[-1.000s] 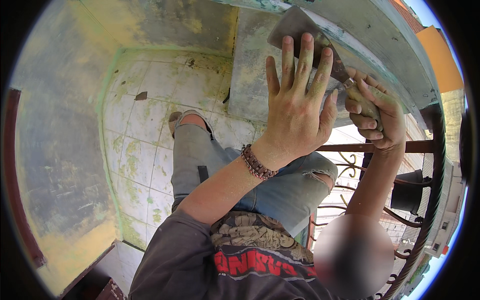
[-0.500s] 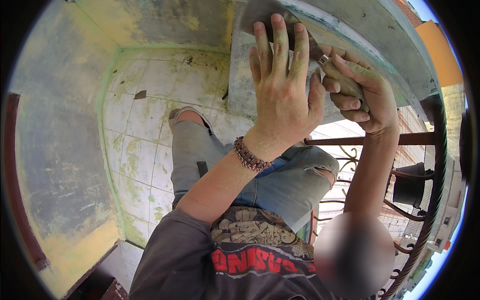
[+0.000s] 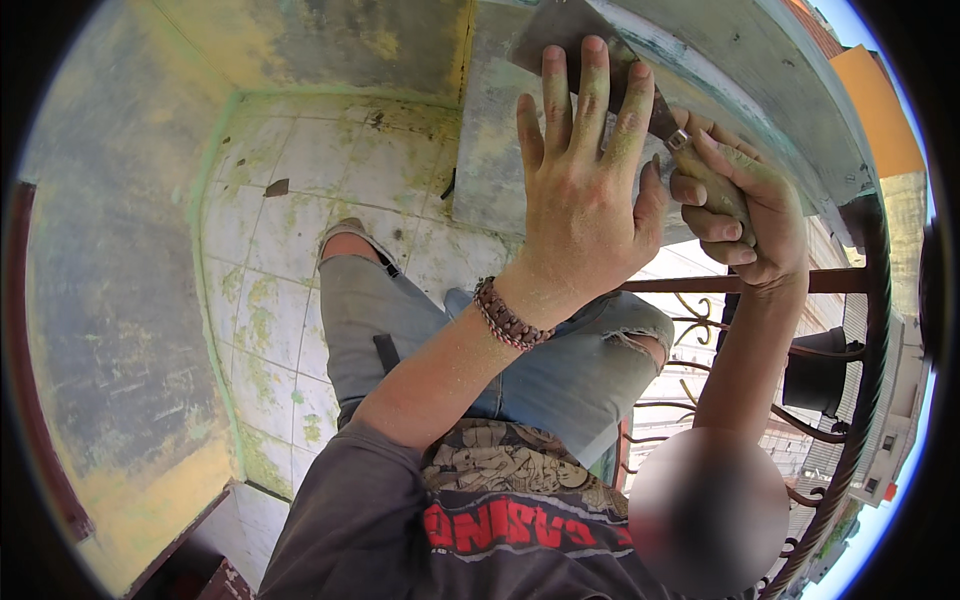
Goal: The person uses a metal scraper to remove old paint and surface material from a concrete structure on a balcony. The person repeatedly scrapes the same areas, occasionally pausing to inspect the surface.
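My right hand [image 3: 765, 205] is wrapped around the wooden handle of a scraper [image 3: 716, 182], its wide dark metal blade pointing up and left. Fingers stretched out and spread, my left hand [image 3: 590, 200] lies against the blade with its fingertips. Behind both hands is a grey, patchily scraped wall [image 3: 490, 170], which the blade meets near the top; whether its edge touches cannot be told. Pale dust covers my left hand, and a braided bracelet [image 3: 508, 318] circles that wrist.
White floor tiles [image 3: 270, 240] below carry greenish flakes and dust. A scraped grey and yellow wall [image 3: 130, 280] rises at the left. At the right runs a dark metal railing [image 3: 875, 330] with curled bars, a black pot [image 3: 815, 370] beside it.
Both hands and the scraper have shifted slightly to the right and a little down together. My left knee and foot have moved a bit to the left.
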Motion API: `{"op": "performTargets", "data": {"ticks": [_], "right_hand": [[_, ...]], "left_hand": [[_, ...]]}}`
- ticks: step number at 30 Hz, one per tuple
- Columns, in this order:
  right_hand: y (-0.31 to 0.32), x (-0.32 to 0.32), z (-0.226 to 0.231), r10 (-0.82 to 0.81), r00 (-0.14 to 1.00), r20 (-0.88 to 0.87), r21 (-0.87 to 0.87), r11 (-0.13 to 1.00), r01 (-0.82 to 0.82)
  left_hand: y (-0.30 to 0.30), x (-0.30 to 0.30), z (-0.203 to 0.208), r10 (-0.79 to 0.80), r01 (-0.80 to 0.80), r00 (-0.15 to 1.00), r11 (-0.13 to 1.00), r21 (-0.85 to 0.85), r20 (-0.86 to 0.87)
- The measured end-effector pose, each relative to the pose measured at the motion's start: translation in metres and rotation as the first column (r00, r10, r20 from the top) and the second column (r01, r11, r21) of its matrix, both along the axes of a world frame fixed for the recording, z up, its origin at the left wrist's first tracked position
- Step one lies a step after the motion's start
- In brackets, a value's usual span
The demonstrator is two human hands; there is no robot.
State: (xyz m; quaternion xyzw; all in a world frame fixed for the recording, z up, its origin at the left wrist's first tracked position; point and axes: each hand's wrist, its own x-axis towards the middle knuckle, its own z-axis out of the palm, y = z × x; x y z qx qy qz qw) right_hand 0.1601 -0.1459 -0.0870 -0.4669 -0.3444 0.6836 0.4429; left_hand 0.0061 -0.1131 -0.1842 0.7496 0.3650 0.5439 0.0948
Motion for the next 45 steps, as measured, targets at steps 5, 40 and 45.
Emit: {"op": "performTargets", "data": {"ticks": [5, 40, 45], "right_hand": [[-0.003, 0.005, 0.006, -0.004, 1.000, 0.024, -0.002, 1.000, 0.004], [-0.007, -0.001, 0.001, -0.011, 0.972, -0.237, -0.051, 0.999, -0.002], [-0.012, 0.014, -0.010, 0.022, 0.894, -0.447, -0.062, 0.997, -0.055]], "left_hand": [[-0.010, 0.007, 0.007, -0.033, 0.033, 0.999, 0.999, -0.033, -0.002], [-0.010, -0.031, -0.004, -0.048, 0.080, 0.911, 0.995, -0.061, 0.409], [-0.011, -0.003, 0.016, -0.212, 0.667, 0.464, 0.723, -0.181, 0.860]]}}
